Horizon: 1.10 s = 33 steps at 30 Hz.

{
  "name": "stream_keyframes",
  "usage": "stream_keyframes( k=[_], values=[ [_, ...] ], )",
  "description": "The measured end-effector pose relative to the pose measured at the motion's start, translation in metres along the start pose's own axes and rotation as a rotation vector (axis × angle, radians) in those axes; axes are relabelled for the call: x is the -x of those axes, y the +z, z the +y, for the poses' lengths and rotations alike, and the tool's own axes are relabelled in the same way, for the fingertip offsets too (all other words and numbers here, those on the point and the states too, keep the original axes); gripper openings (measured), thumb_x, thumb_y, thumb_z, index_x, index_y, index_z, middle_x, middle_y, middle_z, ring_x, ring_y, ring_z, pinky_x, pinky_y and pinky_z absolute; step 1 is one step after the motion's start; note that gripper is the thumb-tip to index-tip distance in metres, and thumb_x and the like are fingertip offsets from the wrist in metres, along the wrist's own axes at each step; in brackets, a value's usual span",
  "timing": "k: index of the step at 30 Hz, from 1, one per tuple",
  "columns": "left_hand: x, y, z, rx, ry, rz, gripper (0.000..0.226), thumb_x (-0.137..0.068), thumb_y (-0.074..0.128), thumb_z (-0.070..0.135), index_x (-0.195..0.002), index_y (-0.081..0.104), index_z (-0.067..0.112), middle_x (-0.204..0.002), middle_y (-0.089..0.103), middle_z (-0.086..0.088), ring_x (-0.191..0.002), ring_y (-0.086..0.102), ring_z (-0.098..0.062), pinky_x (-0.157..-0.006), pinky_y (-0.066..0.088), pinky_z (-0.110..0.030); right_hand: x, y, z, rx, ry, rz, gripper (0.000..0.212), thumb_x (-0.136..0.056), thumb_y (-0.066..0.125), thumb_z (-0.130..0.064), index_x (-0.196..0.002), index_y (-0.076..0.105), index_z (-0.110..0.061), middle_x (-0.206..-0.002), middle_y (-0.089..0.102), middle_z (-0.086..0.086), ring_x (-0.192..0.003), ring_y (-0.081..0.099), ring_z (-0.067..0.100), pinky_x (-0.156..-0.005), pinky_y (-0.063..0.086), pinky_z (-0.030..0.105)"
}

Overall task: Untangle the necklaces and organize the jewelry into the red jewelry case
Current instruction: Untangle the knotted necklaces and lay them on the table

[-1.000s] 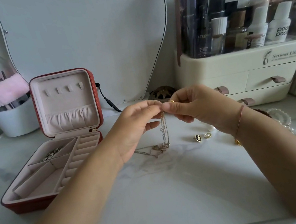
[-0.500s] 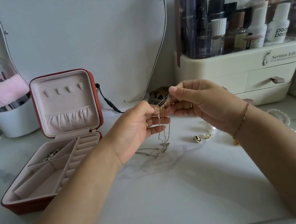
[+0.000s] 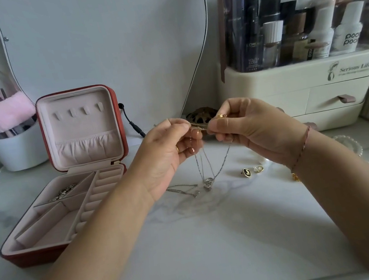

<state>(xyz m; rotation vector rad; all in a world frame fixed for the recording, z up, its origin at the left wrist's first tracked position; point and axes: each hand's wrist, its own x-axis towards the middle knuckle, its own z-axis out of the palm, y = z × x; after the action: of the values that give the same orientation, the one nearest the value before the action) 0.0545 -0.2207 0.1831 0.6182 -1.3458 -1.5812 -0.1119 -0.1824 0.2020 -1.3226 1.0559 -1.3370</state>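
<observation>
Both hands are raised together over the middle of the surface (image 3: pixel 218 242), thumb and fingertips pinched shut on the same short stretch of chain: the left hand (image 3: pixel 169 158) grips it from nine o'clock and the right hand (image 3: pixel 259 133) from three o'clock, with barely any gap between them. From that pinch the necklaces (image 3: pixel 208 181) hang in several fine silvery strands that meet low down in a small cluster of pendants, just touching or nearly touching the surface; I cannot tell which. From where I stand those strands look not yet separated, so the untangling is in hand rather than finished. One more thin chain (image 3: pixel 196 194) lies slack on the surface at about seven o'clock of the pendants, partly behind the left wrist. The red jewelry case (image 3: pixel 35 256) stands open well off at nine o'clock, lid upright, and the only thing I can make out in it is one metallic piece (image 3: pixel 63 192) in the far corner compartment. Two small studs (image 3: pixel 246 171) wait at three o'clock of the pendants, and a gold trinket (image 3: pixel 295 177) sits by the right wrist. By my reckoning most of the sorting is left to do.
</observation>
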Motion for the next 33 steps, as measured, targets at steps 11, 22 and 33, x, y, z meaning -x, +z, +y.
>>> stream_keyframes(
  k=[11, 22, 33],
  values=[
    [0.0035, -0.0013, 0.0010, -0.110, -0.085, -0.059, 0.012, -0.090, 0.056, 0.022, -0.093, 0.060, 0.011, -0.054, 0.028, 0.007, -0.048, 0.023, -0.006, -0.043, 0.024, -0.015, 0.0040, 0.0029, -0.0058, 0.041, -0.078, 0.090, 0.024, -0.063, 0.072, -0.018, -0.075, 0.054, -0.008, -0.073, 0.059, 0.018, -0.062, 0.047, 0.020, -0.060, 0.035, 0.029],
    [0.0050, -0.0014, 0.0008, -0.225, -0.042, -0.018, 0.010, -0.091, 0.056, 0.005, -0.086, 0.063, 0.011, -0.048, 0.030, 0.011, -0.044, 0.021, -0.006, -0.044, 0.021, -0.017, 0.0033, 0.0054, -0.0027, 0.126, -0.124, 0.017, 0.015, -0.080, 0.067, -0.008, -0.075, 0.054, -0.009, -0.064, 0.065, 0.004, -0.057, 0.053, 0.013, -0.058, 0.040, 0.022],
    [0.0042, -0.0034, 0.0001, -0.161, -0.019, -0.021, 0.013, -0.090, 0.055, 0.007, -0.089, 0.067, 0.013, -0.049, 0.029, 0.011, -0.045, 0.021, -0.004, -0.044, 0.019, -0.017, 0.0022, 0.0019, -0.0019, 0.116, -0.060, 0.032, 0.016, -0.082, 0.067, -0.010, -0.076, 0.052, -0.013, -0.077, 0.066, 0.007, -0.069, 0.061, 0.011, -0.066, 0.043, 0.020]
  ],
)
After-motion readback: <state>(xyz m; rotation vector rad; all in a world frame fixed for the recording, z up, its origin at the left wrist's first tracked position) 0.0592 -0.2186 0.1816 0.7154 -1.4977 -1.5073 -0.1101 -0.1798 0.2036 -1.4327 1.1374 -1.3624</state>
